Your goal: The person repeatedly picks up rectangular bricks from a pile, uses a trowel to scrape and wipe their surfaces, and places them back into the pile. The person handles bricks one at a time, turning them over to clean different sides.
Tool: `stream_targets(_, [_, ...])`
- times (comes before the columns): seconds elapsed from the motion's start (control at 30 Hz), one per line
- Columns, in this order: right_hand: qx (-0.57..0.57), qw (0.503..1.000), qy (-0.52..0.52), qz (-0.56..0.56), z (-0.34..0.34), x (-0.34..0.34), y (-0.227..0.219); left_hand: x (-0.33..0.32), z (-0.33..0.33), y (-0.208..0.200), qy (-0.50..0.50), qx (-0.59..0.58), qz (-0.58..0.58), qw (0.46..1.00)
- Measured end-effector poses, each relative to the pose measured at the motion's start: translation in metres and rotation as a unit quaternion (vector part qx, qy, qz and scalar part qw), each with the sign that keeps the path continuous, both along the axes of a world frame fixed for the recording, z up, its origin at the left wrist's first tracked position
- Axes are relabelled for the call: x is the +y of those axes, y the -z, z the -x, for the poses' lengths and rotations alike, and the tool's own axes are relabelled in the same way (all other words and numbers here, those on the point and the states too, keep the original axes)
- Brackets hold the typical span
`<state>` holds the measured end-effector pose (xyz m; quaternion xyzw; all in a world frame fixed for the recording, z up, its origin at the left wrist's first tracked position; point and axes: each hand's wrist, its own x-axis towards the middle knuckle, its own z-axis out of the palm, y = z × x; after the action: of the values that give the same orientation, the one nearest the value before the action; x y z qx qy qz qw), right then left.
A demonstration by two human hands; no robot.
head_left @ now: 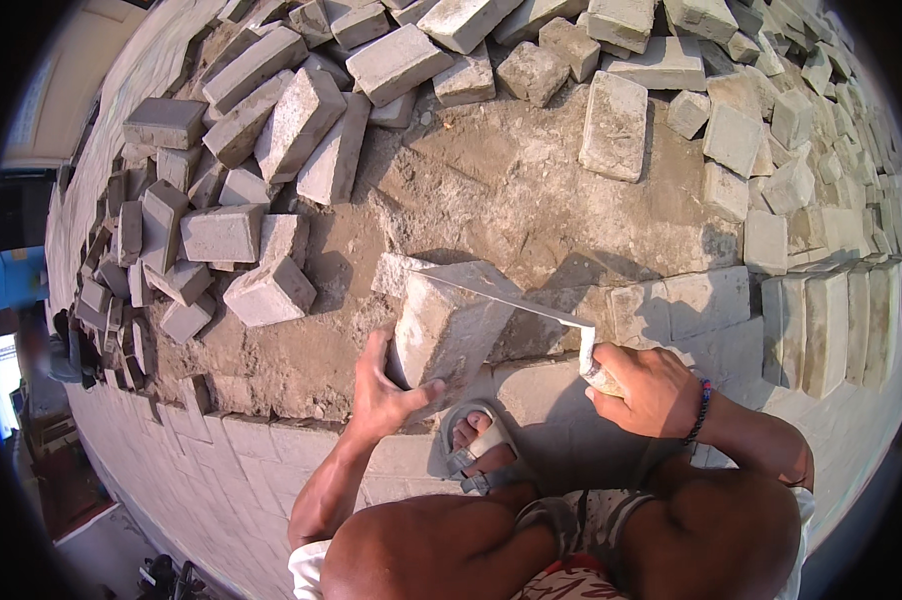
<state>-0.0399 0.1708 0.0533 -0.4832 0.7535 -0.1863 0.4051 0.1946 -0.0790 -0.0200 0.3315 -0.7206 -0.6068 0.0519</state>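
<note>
My left hand (386, 385) grips a grey concrete paving block (449, 325), holding it tilted up on edge above the laid paving. My right hand (643, 385) is closed around the handle of a flat metal trowel (516, 292), whose blade lies across the top of that block. A beaded bracelet sits on my right wrist. My sandalled foot (479, 447) rests on the laid pavers just below the block, between my bent knees.
A bare sand bed (511, 190) spreads ahead. Loose paving blocks are heaped at the left (226, 235) and along the top (611, 125). Laid pavers (821, 330) run to the right and under me (271, 450).
</note>
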Motion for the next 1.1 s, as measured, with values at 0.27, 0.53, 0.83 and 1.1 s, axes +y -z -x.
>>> stream_targets(0.27, [0.146,0.986,0.036,-0.077,0.035,0.022,0.031,0.009,0.018,0.005,-0.049,0.056,-0.147,0.986])
stream_targets(0.53, [0.075,0.993,-0.006,0.094,0.043,0.002,-0.020,0.015,0.038,0.009,-0.044,0.122,-0.161,0.978])
stream_targets(0.83, [0.132,0.991,0.014,0.020,0.069,0.004,-0.007,0.021,0.034,0.013,-0.062,0.106,-0.323,0.938])
stream_targets(1.1, [-0.207,0.952,0.224,0.026,-0.001,0.012,0.013,0.028,0.029,0.037,-0.118,0.142,-0.507,0.842])
